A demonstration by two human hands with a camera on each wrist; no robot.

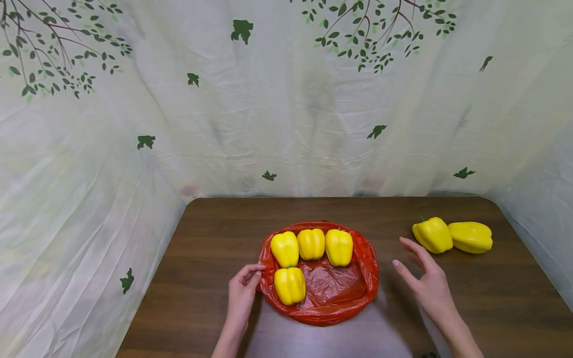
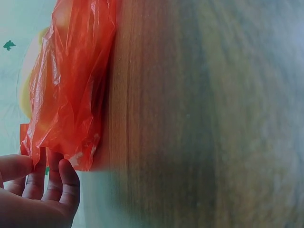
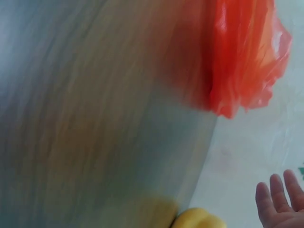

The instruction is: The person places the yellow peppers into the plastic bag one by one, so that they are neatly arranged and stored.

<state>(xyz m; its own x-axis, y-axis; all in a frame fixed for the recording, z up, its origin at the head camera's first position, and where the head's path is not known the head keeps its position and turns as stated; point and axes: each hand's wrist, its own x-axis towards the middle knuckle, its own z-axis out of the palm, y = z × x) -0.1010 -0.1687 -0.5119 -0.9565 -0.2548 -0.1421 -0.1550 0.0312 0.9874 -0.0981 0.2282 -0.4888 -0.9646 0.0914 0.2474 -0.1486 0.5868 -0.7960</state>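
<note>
A red plastic bag lies spread open on the table, its edge rolled into a ring. Inside are several yellow peppers, three along the back and one at the front left. My left hand pinches the bag's left rim between thumb and fingers; the left wrist view shows the thumb against the red plastic. Over the table between bag and far-right peppers, my right hand is held with fingers extended, touching nothing. In the right wrist view its fingers are apart from the bag.
Two more yellow peppers, one upright-stemmed and one on its side, touch each other at the table's back right. The brown table ends at a pale curtain printed with leaves. A small dark object shows at the bottom edge.
</note>
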